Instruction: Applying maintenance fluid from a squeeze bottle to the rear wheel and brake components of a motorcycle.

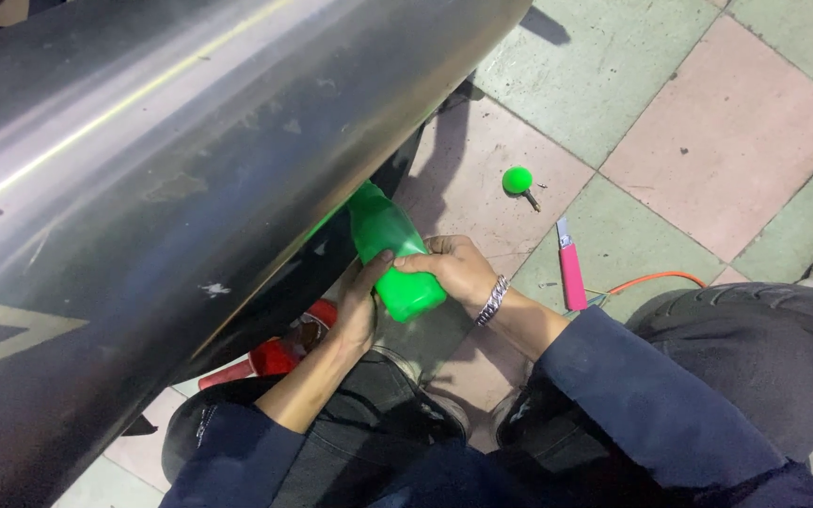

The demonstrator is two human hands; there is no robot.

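While both hands clamp the green plastic bottle (pixel 390 256) under the scooter's dark body panel (pixel 171 188), left hand (pixel 355 306) & right hand (pixel 454 268) wrap its base; looks light, squeezable, prob slick — grip low w/ palms.

A bottle (pixel 390 252) is lying tilted between the two hands, its upper end reaching under the curved vehicle body panel (pixel 171 188) on the left. The left hand (pixel 355 306) is touching its near side, the right hand (pixel 454 268) its base. Right of them on the floor (pixel 708 141) are lying a cap (pixel 518 180) and, nearer, a utility knife (pixel 570 266). A tyre (pixel 764 310) is sitting at far right.
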